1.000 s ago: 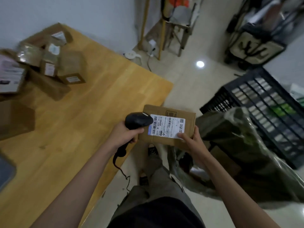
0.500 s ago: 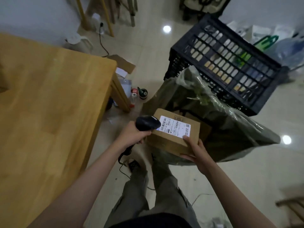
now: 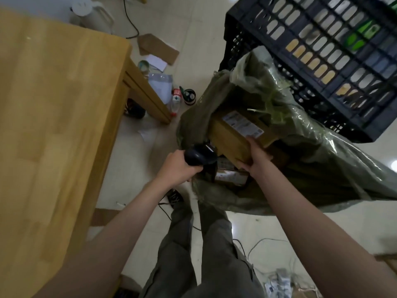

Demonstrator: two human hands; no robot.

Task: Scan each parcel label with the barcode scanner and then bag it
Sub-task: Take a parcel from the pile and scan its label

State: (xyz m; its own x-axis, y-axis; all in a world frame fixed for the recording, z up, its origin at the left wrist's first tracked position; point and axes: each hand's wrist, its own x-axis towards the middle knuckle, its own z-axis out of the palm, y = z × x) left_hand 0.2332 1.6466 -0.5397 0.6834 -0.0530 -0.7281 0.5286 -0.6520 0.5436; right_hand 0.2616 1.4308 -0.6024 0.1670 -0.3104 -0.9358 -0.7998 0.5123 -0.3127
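Cardboard parcel (image 3: 233, 136), plain brown with its white label (image 3: 242, 124) facing up, sits gripped in the right hand (image 3: 255, 155) at the green bag (image 3: 300, 151) mouth, judged mid-bagging. Nearer, left hand (image 3: 175, 168) fingers wrap the black scanner (image 3: 198, 157). Other parcels already lie inside the bag.

Floor: pale glossy tiles (image 3: 193, 24), with a bright light glare (image 3: 394, 165) at the right edge.
Table: light wooden top (image 3: 53, 125) filling the left side, one leg (image 3: 148, 97) standing on the tiles.
Crate: dark slotted plastic crate (image 3: 318, 61) at upper right.
Clutter: cardboard scrap (image 3: 158, 48), white paper (image 3: 156, 61) and a bottle (image 3: 176, 98) near the table leg.
Cables: a dark cord (image 3: 131, 22) at the top, thin wires (image 3: 262, 241) lower right.
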